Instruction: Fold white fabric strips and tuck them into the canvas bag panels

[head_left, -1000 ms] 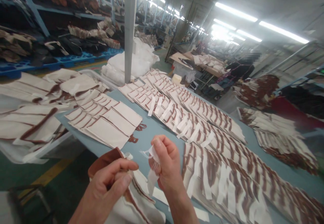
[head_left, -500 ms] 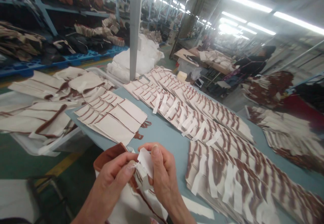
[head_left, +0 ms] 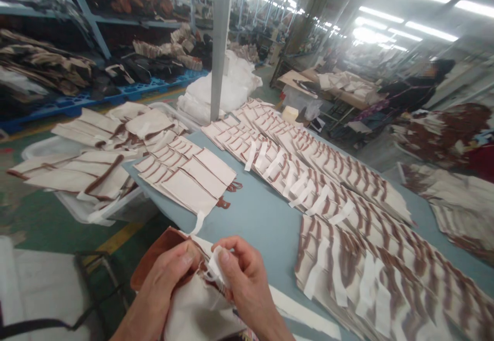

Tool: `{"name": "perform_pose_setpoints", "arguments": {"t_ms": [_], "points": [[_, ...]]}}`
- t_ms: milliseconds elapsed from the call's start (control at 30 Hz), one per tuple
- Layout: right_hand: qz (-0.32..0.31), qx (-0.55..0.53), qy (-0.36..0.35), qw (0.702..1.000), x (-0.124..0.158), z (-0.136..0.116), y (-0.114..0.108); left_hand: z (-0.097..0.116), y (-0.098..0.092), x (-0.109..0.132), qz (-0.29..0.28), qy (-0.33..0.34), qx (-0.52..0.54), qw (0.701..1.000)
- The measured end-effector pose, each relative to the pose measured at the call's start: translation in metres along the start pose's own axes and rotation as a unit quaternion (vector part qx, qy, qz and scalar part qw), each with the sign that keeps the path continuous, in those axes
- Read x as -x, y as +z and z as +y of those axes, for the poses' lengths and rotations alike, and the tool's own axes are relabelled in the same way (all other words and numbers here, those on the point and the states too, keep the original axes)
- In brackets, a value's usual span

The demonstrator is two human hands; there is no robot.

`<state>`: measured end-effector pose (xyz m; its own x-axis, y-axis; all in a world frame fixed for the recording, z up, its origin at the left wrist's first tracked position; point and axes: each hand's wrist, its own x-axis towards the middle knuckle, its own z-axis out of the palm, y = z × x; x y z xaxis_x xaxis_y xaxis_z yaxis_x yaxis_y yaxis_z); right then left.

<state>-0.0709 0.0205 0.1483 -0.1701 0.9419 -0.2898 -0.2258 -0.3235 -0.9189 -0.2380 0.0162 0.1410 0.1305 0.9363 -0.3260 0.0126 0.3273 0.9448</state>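
A cream fabric piece with brown trim [head_left: 200, 305] is held at the table's near edge, its brown part spreading out on the left. My left hand [head_left: 170, 274] is closed on its upper edge. My right hand [head_left: 245, 279] pinches a small white strip [head_left: 216, 265] between thumb and fingers, close against the same edge. Loose pale threads hang between the two hands. Another white strip [head_left: 199, 222] curls up just beyond my left hand. Part of the piece's edge is hidden by my fingers.
Stacked cream panels [head_left: 193, 176] and long overlapping rows of brown-edged pieces [head_left: 347, 269], several with white strips, lie on the blue-grey table [head_left: 258, 217]. A white bin [head_left: 111, 210] of pieces stands left. A metal post [head_left: 221, 48] rises behind. A person [head_left: 409, 91] is at the right back.
The view has shifted, so the table and stacks appear further right. My left hand has moved up along the piece's edge, and a curled white strip now shows beyond it.
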Motion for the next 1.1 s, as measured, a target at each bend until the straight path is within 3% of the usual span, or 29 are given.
{"name": "perform_pose_setpoints", "arguments": {"t_ms": [100, 233, 333, 533, 800, 967, 1100], "points": [[-0.007, -0.020, 0.038, 0.999, 0.005, 0.020, 0.005, -0.012, -0.013, 0.008, -0.034, -0.044, -0.022, 0.998], [0.002, -0.046, 0.069, 0.997, 0.008, 0.036, 0.006, -0.021, -0.026, 0.014, -0.024, -0.044, -0.076, 0.996], [0.004, -0.025, 0.053, 0.998, 0.011, 0.038, 0.005, -0.019, -0.028, 0.015, -0.050, -0.035, -0.136, 0.989], [0.017, 0.076, 0.051, 0.996, 0.022, 0.016, 0.010, -0.003, -0.026, 0.009, -0.065, -0.022, -0.113, 0.991], [0.126, 0.196, -0.032, 0.972, 0.029, -0.028, 0.015, 0.038, -0.012, -0.008, -0.143, -0.008, -0.041, 0.989], [0.107, 0.238, -0.078, 0.962, 0.027, -0.035, 0.011, 0.045, -0.009, -0.015, -0.153, -0.018, 0.006, 0.988], [0.051, 0.288, -0.108, 0.950, 0.022, -0.034, 0.002, 0.042, -0.009, -0.018, -0.148, -0.016, -0.003, 0.989]]}}
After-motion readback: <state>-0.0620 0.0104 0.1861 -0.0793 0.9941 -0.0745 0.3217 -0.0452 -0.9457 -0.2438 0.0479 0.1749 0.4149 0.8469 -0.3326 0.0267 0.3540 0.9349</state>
